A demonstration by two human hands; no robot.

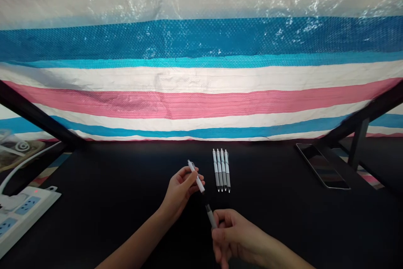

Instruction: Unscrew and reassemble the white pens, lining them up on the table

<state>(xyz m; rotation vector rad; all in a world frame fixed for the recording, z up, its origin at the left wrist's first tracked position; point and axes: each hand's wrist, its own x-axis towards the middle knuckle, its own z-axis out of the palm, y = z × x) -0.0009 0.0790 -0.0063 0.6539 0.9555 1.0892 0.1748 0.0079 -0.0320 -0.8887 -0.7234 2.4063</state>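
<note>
My left hand [181,190] pinches the white upper barrel of a pen [196,176], its clicker end pointing up and away. My right hand [235,235] is closed on the grey grip section [210,216] of the same pen, just below. A thin dark piece spans the small gap between the two parts. Both hands hover over the black table [110,202]. Several assembled white-and-grey pens [221,170] lie side by side in a neat row just beyond my hands.
A smartphone [322,165] lies face up at the right, beside a black metal frame strut [359,130]. A white power strip [22,214] with a cable sits at the left edge. A striped plastic tarp [201,71] hangs behind the table.
</note>
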